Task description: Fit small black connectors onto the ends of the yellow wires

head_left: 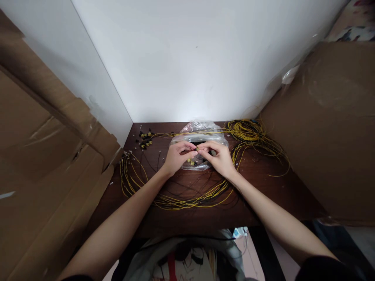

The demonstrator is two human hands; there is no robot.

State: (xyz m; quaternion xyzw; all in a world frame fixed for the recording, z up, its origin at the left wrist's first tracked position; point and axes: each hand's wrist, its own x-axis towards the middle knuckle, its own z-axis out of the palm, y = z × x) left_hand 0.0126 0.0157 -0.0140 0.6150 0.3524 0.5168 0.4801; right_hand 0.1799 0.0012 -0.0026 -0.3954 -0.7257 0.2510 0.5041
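Observation:
My left hand [180,156] and my right hand [216,156] meet fingertip to fingertip over a clear plastic bag [202,127]. Between them they pinch a small yellow-and-black part [197,148], mostly covered by the fingers; its exact kind is too small to make out. Several similar yellow-and-black parts [191,161] lie in the bag's opening, just below my fingers. A loose bundle of thin yellow and black wires [190,203] curves across the table under both forearms.
More coiled wires [246,130] lie at the back right of the dark wooden table [263,195]. Wired yellow-and-black pieces [145,143] are grouped at the back left, among small white bits. Cardboard boxes stand at left [43,156] and right [331,128]; a white wall [199,70] rises behind.

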